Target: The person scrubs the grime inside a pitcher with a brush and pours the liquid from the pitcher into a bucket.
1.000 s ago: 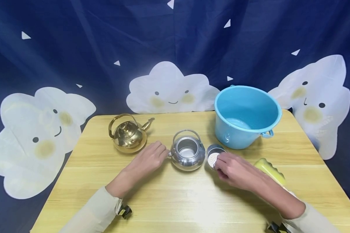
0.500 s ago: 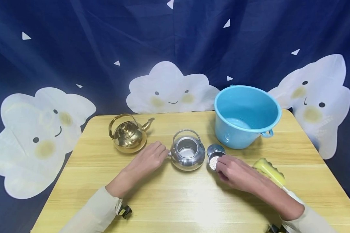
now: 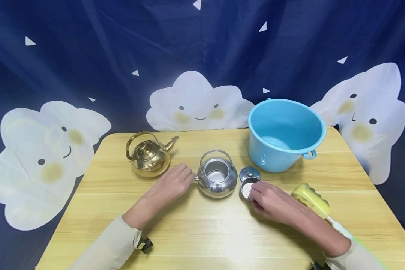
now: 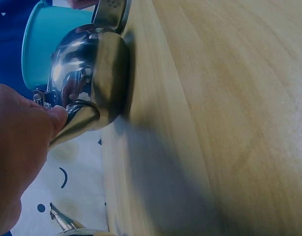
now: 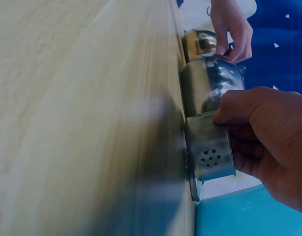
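Observation:
A silver teapot (image 3: pixel 217 186) without its lid stands mid-table with its loop handle raised. My left hand (image 3: pixel 173 184) pinches its spout between thumb and fingers, as the left wrist view (image 4: pixel 81 115) confirms for that spout. To the right, my right hand (image 3: pixel 273 200) pinches the rim of a perforated metal tea strainer (image 3: pixel 247 190). In the right wrist view the strainer (image 5: pixel 209 147) is upright, its base at or very near the tabletop; contact is hard to tell. Just behind it lies the silver lid (image 3: pixel 250 173), knob up.
A gold teapot (image 3: pixel 150 159) stands at the back left. At the back right is a large blue bucket (image 3: pixel 273 159). A yellow sponge brush (image 3: pixel 310 199) with a white and green handle lies partly under my right forearm. A dark blue curtain (image 3: pixel 202 45) hangs behind the table (image 3: pixel 189 240).
My right hand has brought the strainer slightly toward me, off the lid, so more of the lid shows. The left hand and the silver teapot have stayed still.

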Demonstrator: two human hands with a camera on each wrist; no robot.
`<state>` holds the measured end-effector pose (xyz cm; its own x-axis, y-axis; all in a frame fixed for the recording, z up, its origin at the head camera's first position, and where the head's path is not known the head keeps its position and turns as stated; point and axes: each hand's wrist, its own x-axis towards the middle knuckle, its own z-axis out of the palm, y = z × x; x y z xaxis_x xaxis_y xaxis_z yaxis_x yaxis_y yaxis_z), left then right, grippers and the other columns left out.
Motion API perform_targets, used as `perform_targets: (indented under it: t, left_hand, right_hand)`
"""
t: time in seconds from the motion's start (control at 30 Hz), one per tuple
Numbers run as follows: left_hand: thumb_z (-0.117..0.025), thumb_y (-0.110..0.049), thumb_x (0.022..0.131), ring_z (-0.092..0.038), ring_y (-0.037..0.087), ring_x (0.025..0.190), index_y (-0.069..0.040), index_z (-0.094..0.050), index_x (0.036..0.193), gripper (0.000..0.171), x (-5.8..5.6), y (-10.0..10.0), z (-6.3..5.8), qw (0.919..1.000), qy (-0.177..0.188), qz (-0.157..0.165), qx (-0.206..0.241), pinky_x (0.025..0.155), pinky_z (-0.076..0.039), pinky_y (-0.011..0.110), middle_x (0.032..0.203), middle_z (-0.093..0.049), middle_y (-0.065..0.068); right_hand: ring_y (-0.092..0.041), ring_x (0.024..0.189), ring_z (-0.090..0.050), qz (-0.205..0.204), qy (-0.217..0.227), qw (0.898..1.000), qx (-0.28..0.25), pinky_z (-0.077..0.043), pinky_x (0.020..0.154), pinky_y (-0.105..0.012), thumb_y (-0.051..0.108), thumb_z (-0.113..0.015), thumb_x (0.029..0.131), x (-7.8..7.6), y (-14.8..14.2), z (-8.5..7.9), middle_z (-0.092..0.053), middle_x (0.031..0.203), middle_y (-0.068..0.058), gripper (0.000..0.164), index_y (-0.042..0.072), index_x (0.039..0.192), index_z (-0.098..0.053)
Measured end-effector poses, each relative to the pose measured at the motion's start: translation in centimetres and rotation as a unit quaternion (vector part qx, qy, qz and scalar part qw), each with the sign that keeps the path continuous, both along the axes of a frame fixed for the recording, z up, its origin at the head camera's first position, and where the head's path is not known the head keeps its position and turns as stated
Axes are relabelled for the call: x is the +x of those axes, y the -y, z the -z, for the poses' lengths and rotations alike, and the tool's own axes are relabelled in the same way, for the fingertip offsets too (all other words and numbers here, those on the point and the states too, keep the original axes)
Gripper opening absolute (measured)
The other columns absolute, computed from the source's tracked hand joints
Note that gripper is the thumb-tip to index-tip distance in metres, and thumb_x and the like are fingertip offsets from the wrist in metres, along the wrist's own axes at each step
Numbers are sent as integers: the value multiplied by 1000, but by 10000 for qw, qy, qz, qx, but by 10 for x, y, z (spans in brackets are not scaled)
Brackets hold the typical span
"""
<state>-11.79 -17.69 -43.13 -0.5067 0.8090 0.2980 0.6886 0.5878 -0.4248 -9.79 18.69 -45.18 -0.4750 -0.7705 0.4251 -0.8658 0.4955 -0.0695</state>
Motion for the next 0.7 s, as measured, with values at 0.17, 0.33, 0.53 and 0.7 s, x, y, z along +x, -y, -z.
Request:
perform_targets:
  t: [0.17,0.33,0.53,0.7]
  left_hand:
    - [-60,-3,99,-58,17,93,-1,-68,115,18,1,0,-1,10000,32,-29,-6,82,-55,24,103,-67,6]
    - [-60,-4,100,-59,17,94,-1,-68,116,19,1,-1,-1,10000,50,-50,-23,83,-55,24,104,-67,6]
    - [-60,-5,100,-59,17,94,-1,-68,116,19,0,-1,0,10000,2,-24,-17,83,-56,24,104,-67,7]
    - [-58,-4,100,-59,17,94,0,-68,115,19,-1,0,0,10000,-54,45,17,82,-55,24,103,-68,7]
  right_hand:
    - [-4,71,-50,39,103,9999,-3,-51,62,-17,3,-81,67,2,0,1,-54,75,8,27,18,71,-58]
    - [-5,71,-51,58,129,9999,3,-52,62,-18,3,-82,67,3,0,2,-54,76,8,28,18,71,-58]
    - [-4,71,-51,43,160,9999,-13,-52,63,-17,3,-82,67,4,-1,2,-54,76,8,28,18,71,-58]
    - [-5,72,-50,3,158,9999,-19,-52,63,-19,4,-82,67,5,-1,2,-53,77,8,29,18,71,-58]
